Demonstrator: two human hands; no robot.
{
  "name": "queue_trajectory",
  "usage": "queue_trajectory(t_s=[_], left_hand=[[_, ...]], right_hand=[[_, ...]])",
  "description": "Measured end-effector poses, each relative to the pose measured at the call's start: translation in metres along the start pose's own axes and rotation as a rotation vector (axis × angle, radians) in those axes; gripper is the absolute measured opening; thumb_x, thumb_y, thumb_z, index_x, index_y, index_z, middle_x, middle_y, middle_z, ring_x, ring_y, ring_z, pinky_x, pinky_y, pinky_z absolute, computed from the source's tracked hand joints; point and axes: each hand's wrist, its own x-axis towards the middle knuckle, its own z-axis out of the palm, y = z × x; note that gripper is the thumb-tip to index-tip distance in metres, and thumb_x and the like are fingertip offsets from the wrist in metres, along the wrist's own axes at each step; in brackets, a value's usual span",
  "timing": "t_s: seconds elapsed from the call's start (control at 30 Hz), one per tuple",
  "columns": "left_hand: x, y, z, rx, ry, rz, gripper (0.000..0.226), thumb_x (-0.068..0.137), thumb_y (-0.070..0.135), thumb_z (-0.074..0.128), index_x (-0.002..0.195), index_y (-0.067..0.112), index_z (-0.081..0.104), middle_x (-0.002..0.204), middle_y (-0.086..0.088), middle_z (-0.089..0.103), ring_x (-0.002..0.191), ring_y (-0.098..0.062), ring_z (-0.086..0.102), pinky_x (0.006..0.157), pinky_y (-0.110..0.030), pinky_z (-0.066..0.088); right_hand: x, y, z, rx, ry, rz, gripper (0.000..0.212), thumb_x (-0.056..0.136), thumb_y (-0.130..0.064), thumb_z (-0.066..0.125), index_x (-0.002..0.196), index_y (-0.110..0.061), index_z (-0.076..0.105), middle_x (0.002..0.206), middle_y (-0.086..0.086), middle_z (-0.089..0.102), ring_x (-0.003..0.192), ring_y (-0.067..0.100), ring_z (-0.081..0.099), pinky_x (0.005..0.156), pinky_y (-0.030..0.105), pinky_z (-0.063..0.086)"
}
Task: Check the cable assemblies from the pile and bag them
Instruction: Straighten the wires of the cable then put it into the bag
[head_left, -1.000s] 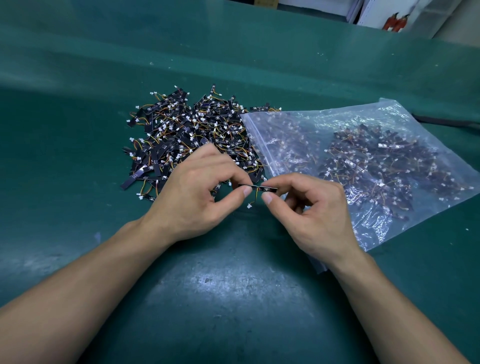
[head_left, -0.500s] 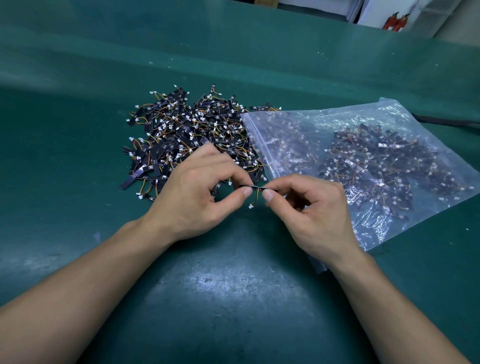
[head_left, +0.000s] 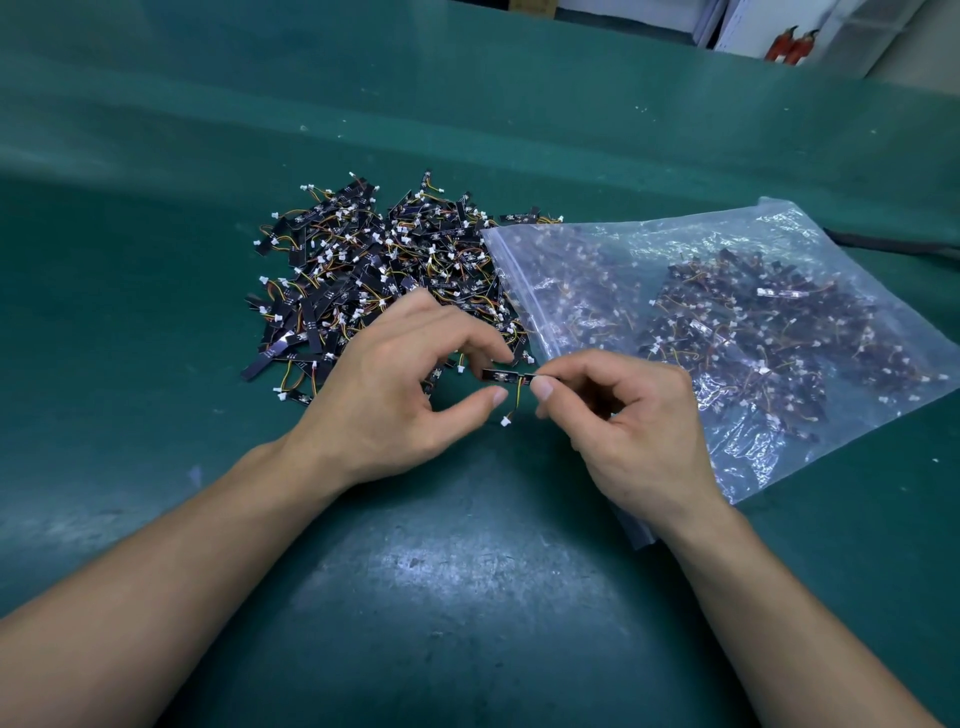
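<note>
Pinching the right end of one cable assembly (head_left: 506, 375) between thumb and forefinger, the right hand (head_left: 639, 431) held the small black strip level above the green table (head_left: 457, 587), its other fingers curled toward the palm. A short yellow and orange wire hung from the strip and ended in a white connector (head_left: 505, 421), which dangled between the two thumbs. The left hand (head_left: 395, 395) hovered just beside it with its fingers loosely bent. Its thumb was plainly off the strip, with a gap between it and the forefinger. The forefinger tip lay at the strip's left end, though whether it touched could not be told. Behind the left hand sat the pile (head_left: 374, 270) of loose assemblies, a tangle of black strips, coloured wires and white plugs spread on the table. To the pile's right lay a clear zip bag (head_left: 613, 236), flat on the table with its zip edge against the pile's right side, and many bagged assemblies (head_left: 753, 332) showed through the plastic. The right wrist covered the bag's near corner. Both forearms were bare.
</note>
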Motion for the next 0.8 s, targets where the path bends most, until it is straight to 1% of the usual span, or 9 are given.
queue_trajectory(t_s=[0.07,0.17,0.2,0.27,0.37,0.47,0.6,0.67,0.8], left_hand=[[0.0005,-0.0001,0.0004,0.012,0.006,0.01,0.014,0.084,0.015,0.079,0.095,0.012,0.072,0.086,0.008,0.066,0.083,-0.014,0.053,0.078,-0.022,0.041],[0.0009,-0.0009,0.0016,0.012,0.021,0.025,0.007,0.087,0.014,0.078,0.092,0.011,0.073,0.084,0.005,0.068,0.081,-0.018,0.055,0.077,-0.028,0.044],[0.0009,-0.0012,0.0017,0.009,0.027,0.022,0.006,0.089,0.015,0.077,0.091,0.011,0.073,0.084,0.005,0.068,0.08,-0.02,0.056,0.077,-0.03,0.044],[0.0006,-0.0015,0.0021,0.011,0.039,0.015,0.006,0.092,0.018,0.073,0.09,0.012,0.073,0.083,0.004,0.069,0.079,-0.021,0.055,0.076,-0.031,0.045],[0.0004,-0.0008,0.0023,0.012,0.038,0.011,0.009,0.094,0.019,0.071,0.088,0.011,0.072,0.083,0.004,0.068,0.079,-0.018,0.052,0.075,-0.027,0.042],[0.0006,-0.0004,0.0013,0.01,0.032,0.011,0.009,0.093,0.018,0.071,0.087,0.011,0.072,0.082,0.005,0.069,0.079,-0.019,0.053,0.075,-0.031,0.044],[0.0002,0.0003,0.0005,0.011,0.02,-0.006,0.009,0.092,0.018,0.072,0.086,0.012,0.073,0.081,0.004,0.069,0.079,-0.022,0.054,0.074,-0.037,0.047],[0.0003,0.001,0.0005,0.011,0.012,-0.016,0.008,0.091,0.018,0.073,0.086,0.012,0.073,0.081,0.004,0.069,0.079,-0.021,0.054,0.074,-0.037,0.047],[-0.0001,0.0016,0.0004,-0.004,-0.009,-0.034,0.009,0.09,0.021,0.072,0.091,0.012,0.074,0.085,0.006,0.071,0.082,-0.02,0.055,0.077,-0.035,0.047]], right_hand=[[0.0002,-0.0004,-0.0003,0.045,0.001,0.036,0.015,0.088,-0.022,0.071,0.08,-0.035,0.072,0.064,-0.013,0.067,0.049,0.006,0.052,0.053,0.018,0.04],[0.0001,0.0004,0.0005,0.049,-0.008,0.071,0.009,0.087,-0.028,0.07,0.083,-0.035,0.074,0.064,-0.004,0.069,0.047,0.014,0.052,0.05,0.026,0.042],[-0.0001,0.0003,0.0008,0.053,-0.008,0.074,0.005,0.087,-0.031,0.07,0.086,-0.034,0.075,0.066,-0.004,0.069,0.047,0.013,0.052,0.05,0.026,0.042],[-0.0007,-0.0002,0.0009,0.071,-0.002,0.067,0.009,0.085,-0.037,0.069,0.092,-0.035,0.074,0.073,-0.01,0.07,0.047,0.008,0.05,0.05,0.02,0.04],[-0.0011,-0.0001,0.0005,0.077,-0.005,0.039,0.012,0.083,-0.036,0.071,0.095,-0.036,0.072,0.076,-0.015,0.069,0.047,0.006,0.047,0.051,0.014,0.037],[-0.0007,0.0018,0.001,0.026,-0.001,0.015,0.01,0.084,-0.028,0.076,0.092,-0.033,0.073,0.077,-0.013,0.069,0.047,0.007,0.048,0.053,0.012,0.036],[-0.0004,0.0029,0.0018,-0.031,-0.001,-0.011,0.004,0.086,-0.024,0.075,0.086,-0.028,0.075,0.071,-0.016,0.067,0.048,0.006,0.048,0.053,0.011,0.035],[-0.0004,0.0037,0.0018,-0.044,-0.002,-0.012,0.002,0.087,-0.024,0.075,0.085,-0.026,0.076,0.07,-0.019,0.066,0.049,0.006,0.049,0.054,0.011,0.036],[0.0002,0.0035,0.0011,-0.085,-0.013,-0.025,0.004,0.087,-0.025,0.074,0.083,-0.023,0.075,0.067,-0.019,0.065,0.05,0.007,0.051,0.055,0.012,0.036]])
